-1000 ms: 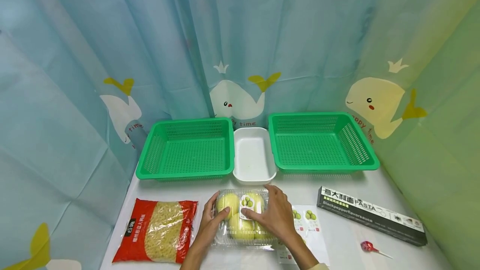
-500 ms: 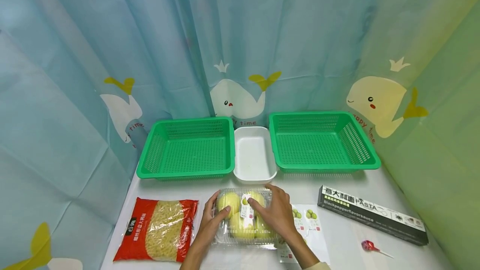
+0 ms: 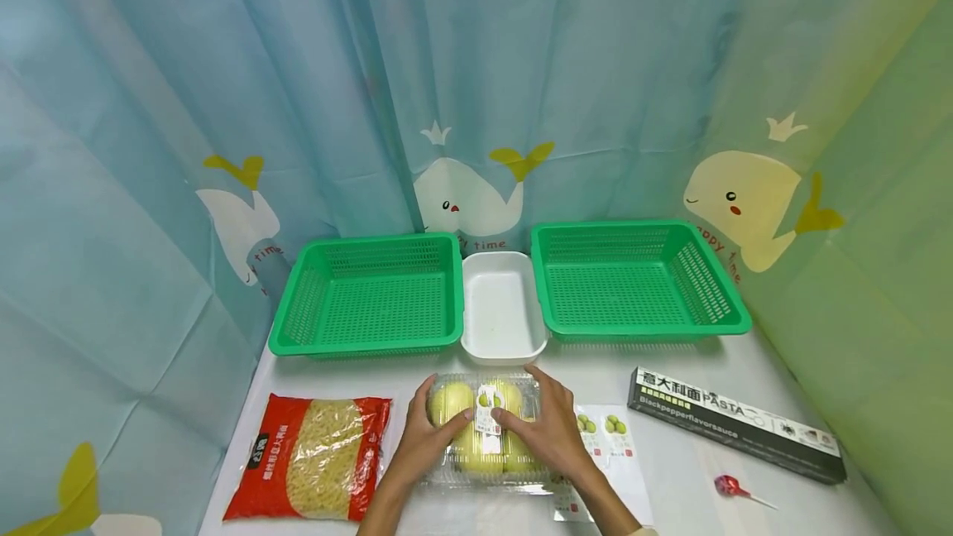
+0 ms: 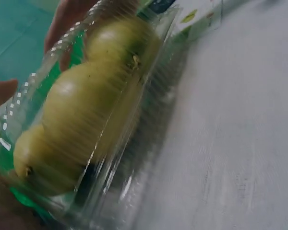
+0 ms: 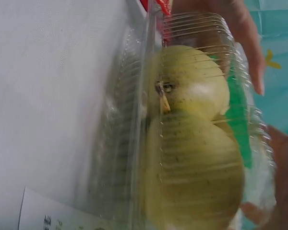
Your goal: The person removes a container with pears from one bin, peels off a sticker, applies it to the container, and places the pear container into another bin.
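Note:
A clear ribbed plastic box (image 3: 465, 468) of round yellow-green fruit (image 3: 476, 449) sits on the white cloth at the front middle. A white sticker (image 3: 489, 398) printed with green fruit lies on its lid. My left hand (image 3: 423, 441) holds the box's left side, its thumb on the lid close to the sticker. On the other side my right hand (image 3: 549, 428) grips the box, the thumb tip pressing the sticker's right edge. In the left wrist view the fruit (image 4: 86, 105) shows through the box wall; the right wrist view shows fruit (image 5: 192, 167) with a stem.
A sticker sheet (image 3: 618, 457) lies partly behind the right forearm. The red pasta bag (image 3: 323, 457) is at left; a black pasta box (image 3: 737, 424) and red lollipop (image 3: 730, 485) are at right. Behind stand two green baskets (image 3: 365, 347) (image 3: 640, 329) and a white tray (image 3: 505, 354) between them.
My left thumb has moved right across the lid toward the sticker. The sticker's visible part has changed as my right thumb shifted on it. The box stays in place.

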Available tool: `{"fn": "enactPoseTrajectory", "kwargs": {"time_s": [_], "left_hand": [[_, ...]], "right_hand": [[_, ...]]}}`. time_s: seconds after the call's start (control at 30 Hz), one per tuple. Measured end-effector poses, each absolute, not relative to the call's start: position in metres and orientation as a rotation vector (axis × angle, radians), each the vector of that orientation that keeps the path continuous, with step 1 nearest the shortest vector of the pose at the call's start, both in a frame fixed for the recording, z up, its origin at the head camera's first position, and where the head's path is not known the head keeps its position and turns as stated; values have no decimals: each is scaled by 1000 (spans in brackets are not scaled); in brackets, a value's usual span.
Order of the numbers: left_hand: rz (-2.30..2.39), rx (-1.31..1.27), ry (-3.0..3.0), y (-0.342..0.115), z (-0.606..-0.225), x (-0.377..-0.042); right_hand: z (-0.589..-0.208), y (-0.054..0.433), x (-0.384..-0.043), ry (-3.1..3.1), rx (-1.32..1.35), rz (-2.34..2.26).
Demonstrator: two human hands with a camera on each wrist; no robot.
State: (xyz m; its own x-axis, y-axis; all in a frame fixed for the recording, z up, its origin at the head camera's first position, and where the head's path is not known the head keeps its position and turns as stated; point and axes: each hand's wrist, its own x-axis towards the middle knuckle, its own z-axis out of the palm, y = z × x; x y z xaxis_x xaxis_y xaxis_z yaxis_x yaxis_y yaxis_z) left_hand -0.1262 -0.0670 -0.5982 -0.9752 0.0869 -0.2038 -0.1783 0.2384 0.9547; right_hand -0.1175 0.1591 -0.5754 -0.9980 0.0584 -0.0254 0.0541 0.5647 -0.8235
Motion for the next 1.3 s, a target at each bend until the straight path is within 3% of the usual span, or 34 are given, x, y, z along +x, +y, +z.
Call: {"fn": "enactPoseTrajectory", "kwargs": {"time_s": [0.5,0.9,1.3], "left_hand": [[1746,-240,2435,-48,-592,-136],[2069,-280,2180,-79,-609,-130],[2116,-301,2164,-75,-625,-126]], "right_hand": [[-582,152,-122,-2685,-224,1485],[-585,162,-102,-2627,-404,1653],[-582,165,-97,-2581,-553,1848]]}}
